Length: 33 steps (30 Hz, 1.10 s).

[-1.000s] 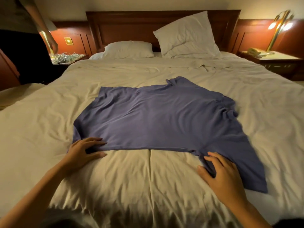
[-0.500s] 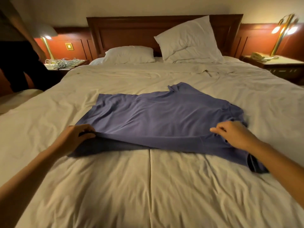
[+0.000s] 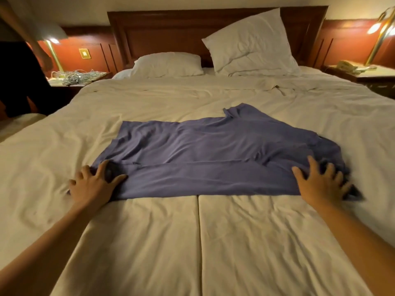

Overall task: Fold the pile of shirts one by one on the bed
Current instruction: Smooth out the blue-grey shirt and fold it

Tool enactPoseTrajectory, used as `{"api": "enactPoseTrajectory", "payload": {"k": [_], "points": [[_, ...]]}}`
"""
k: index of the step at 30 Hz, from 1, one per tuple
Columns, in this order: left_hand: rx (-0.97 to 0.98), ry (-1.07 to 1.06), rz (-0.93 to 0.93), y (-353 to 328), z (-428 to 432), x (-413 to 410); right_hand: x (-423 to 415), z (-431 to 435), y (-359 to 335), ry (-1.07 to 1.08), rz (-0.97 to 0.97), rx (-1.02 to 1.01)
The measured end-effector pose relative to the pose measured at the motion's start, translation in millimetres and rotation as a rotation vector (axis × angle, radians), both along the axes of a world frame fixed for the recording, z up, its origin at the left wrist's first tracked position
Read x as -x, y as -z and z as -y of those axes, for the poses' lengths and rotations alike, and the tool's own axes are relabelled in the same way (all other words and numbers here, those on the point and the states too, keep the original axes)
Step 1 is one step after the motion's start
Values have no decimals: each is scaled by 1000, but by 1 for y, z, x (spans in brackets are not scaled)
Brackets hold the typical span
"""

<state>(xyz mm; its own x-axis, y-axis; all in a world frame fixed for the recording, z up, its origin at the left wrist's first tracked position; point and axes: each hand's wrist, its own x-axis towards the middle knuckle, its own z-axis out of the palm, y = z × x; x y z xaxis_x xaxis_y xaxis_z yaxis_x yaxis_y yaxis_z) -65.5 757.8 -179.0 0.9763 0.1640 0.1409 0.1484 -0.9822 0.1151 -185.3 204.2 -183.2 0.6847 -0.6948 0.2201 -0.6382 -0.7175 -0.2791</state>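
okay, a purple-blue cotton t-shirt (image 3: 203, 159) is spread flat in the middle of the wide bed with the creased cream cover (image 3: 149, 242). its near hem runs left to right just beyond where the seam (image 3: 198, 231) in the cover starts. a sleeve pokes out at the far edge, right of centre. the right end of the shirt is bunched and darker, and that part is blurred.

left hand (image 3: 94, 186) lies palm down on the near left corner of the shirt. its fingers (image 3: 102, 169) are splayed apart and pressing, thumb on the fabric, outer ones on the cover. a dark patch between thumb and forefinger is too blurred to read.

right hand (image 3: 322, 184) lies palm down on the near right part of the shirt, fingers (image 3: 312, 165) spread wide over the bunched cloth, gripping nothing that i can see. both forearms reach in from the near corners.

far end: dark wooden headboard (image 3: 171, 33), flat white pillow (image 3: 167, 65) on the left, propped white pillow (image 3: 250, 41) leaning on the headboard to the right.

far left: bedside bench (image 3: 96, 76) with a tangle of pale cables (image 3: 77, 76), a lit lamp (image 3: 52, 48) and a second person in dark clothes (image 3: 19, 77), cut off by the frame.

far right: brass lamp (image 3: 380, 35) lit, beige telephone (image 3: 347, 66) near its base.
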Motion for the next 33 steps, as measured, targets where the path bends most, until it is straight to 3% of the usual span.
{"api": "enactPoseTrajectory", "payload": {"k": [2, 8, 15, 18, 21, 24, 26, 28, 31, 33], "points": [[-26, -37, 41, -4, 3, 4, 17, 15, 8, 41, 28, -21], [92, 53, 6, -28, -4, -2, 17, 24, -12, -159, 64, -64], [19, 99, 9, -71, -34, 3, 26, 62, -66, -299, -212, -76], [-41, 88, -81, -88, -48, 15, 46, 64, -92, -347, -228, -66], [-103, 89, -264, -88, -67, 36, 70, 53, -110, -387, -431, -46], [56, 59, -422, -69, -91, 62, 93, 40, -107, -430, -718, -35], [69, 7, -364, -53, -91, 79, 100, 27, -93, -384, -636, 34], [-35, 9, -170, -46, -72, 92, 96, 3, -73, -433, -328, 158], [5, 311, 76, -34, -42, 92, 77, -56, -44, -734, 65, 51], [-26, 516, 98, -20, -36, 85, 63, -92, -28, -857, 62, -28]]}}
